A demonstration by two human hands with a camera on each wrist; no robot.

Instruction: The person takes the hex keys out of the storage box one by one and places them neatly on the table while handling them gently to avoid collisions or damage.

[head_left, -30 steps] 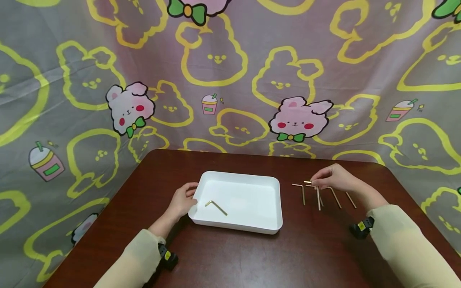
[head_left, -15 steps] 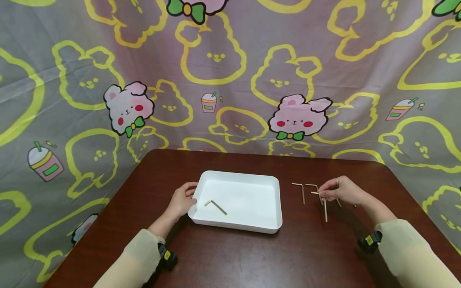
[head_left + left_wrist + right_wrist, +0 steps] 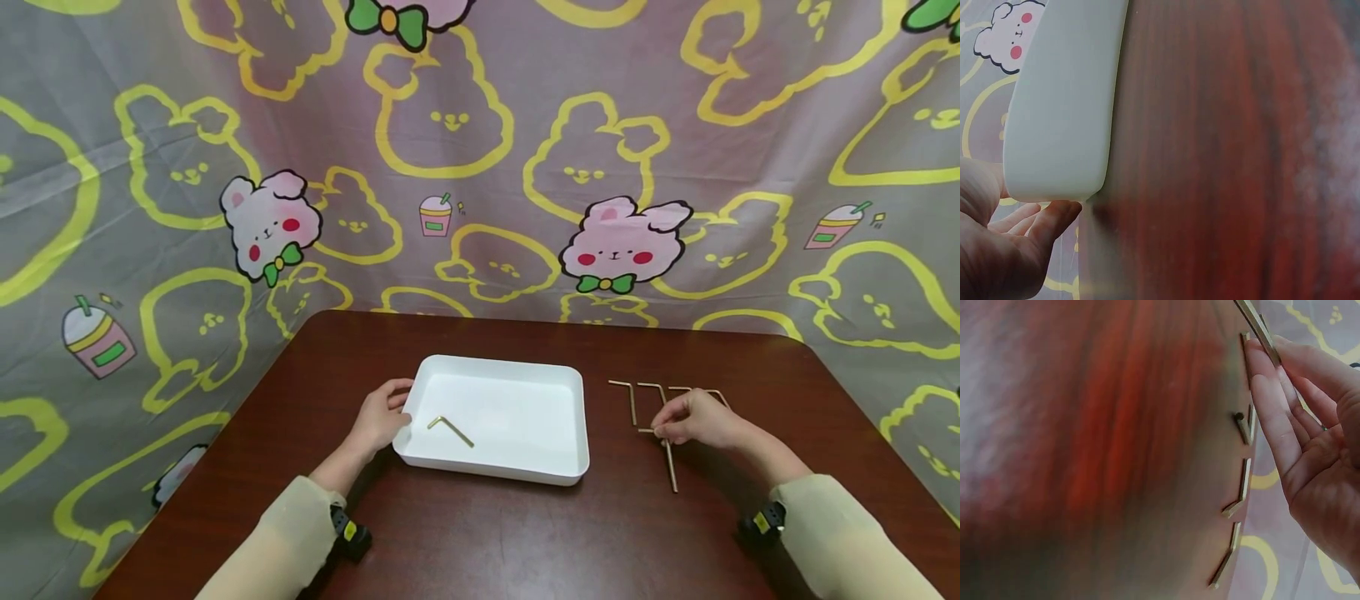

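My left hand holds the left end of a white rectangular tray, thumb at the rim and fingers against the outer wall, as the tray's side in the left wrist view also shows. Inside the tray lies one brass-coloured hex key. To the right of the tray, my right hand pinches another hex key near its bend, its long arm pointing toward me. The right wrist view shows this held hex key between thumb and fingertips; whether it touches the table is unclear.
Several more hex keys lie in a row on the dark wooden table, such as the leftmost hex key; my right hand partly covers some. Behind the table hangs a patterned cloth.
My right hand has drawn the pinched hex key toward me, off the row's line, uncovering more of the other keys. The left hand and tray stay put.
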